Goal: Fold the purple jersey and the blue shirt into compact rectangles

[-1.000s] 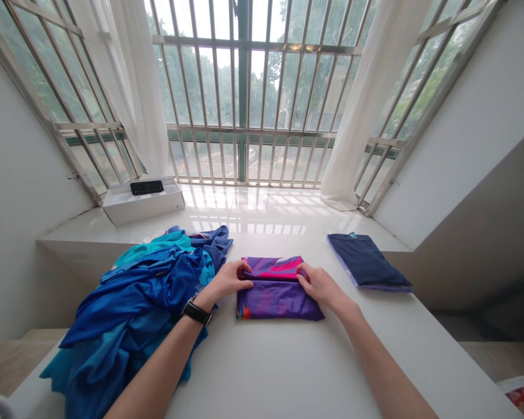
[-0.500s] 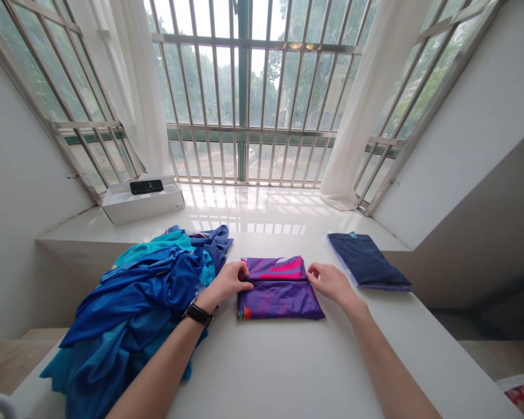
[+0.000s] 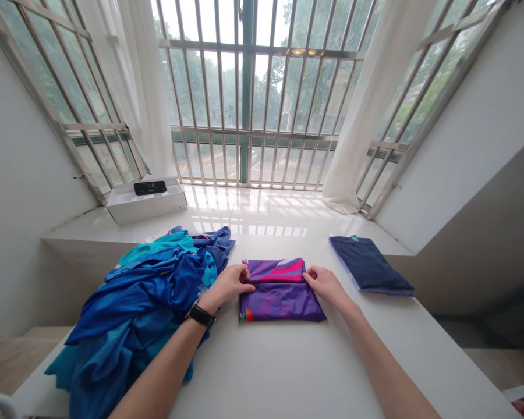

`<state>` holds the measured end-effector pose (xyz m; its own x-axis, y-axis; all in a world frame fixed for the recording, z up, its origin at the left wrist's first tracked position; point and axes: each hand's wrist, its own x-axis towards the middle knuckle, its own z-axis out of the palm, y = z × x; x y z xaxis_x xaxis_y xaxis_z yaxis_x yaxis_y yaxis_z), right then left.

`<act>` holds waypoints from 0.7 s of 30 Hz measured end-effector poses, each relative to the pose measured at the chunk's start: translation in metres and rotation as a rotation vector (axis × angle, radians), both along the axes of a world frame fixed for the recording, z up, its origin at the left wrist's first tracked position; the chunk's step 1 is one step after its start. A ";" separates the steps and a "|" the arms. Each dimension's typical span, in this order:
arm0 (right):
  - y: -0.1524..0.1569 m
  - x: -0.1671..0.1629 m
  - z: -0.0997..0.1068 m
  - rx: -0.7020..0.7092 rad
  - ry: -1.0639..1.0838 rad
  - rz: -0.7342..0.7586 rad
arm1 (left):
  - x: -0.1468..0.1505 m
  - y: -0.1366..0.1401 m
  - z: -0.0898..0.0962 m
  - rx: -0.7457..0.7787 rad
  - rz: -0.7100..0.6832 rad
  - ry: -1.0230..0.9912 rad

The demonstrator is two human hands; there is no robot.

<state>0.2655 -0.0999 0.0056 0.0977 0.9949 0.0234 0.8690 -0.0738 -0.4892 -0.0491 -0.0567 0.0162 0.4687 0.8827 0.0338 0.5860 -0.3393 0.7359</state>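
A purple garment [image 3: 282, 302] with a bright pink stripe lies folded into a flat rectangle on the white table, a crease running across its middle. At its left edge is my left hand [image 3: 233, 284], thumb and curled fingers closed on the cloth by the crease. My right hand [image 3: 327, 284] pinches the right edge near the same crease with thumb and forefinger. A black-strapped watch [image 3: 201, 315] is on my left wrist. Close to the left forearm spreads a loose heap of blue and turquoise clothes [image 3: 144, 297].
A folded dark navy garment [image 3: 371, 263] lies on the table at the right, over a lilac layer. On the ledge at the back left stands an open white box [image 3: 157, 203] with a black phone-like device [image 3: 150, 187] on it. White curtains [image 3: 349, 145] hang before the barred window.
My right hand has moved slightly left, from beside the garment's right edge onto it. My left hand stays at the left edge. The whole view has shifted a little.
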 end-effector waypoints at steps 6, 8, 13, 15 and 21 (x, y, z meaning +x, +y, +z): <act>-0.003 -0.002 0.005 -0.022 -0.042 0.003 | -0.001 -0.001 0.002 0.012 0.022 0.081; -0.006 -0.005 0.008 -0.029 -0.081 -0.027 | -0.002 -0.002 0.003 0.012 0.026 0.094; -0.013 -0.018 0.019 0.165 -0.119 -0.049 | -0.002 -0.002 0.004 0.022 0.030 0.117; -0.016 -0.026 0.020 0.261 -0.099 0.048 | -0.002 -0.002 0.004 0.024 0.031 0.124; -0.020 -0.039 0.013 0.237 -0.108 0.329 | -0.002 -0.004 0.009 0.043 0.049 0.146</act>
<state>0.2263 -0.1195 0.0190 -0.2402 0.9385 0.2481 0.8746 0.3201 -0.3642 -0.0511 -0.0610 0.0252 0.4277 0.9039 0.0064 0.7025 -0.3369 0.6269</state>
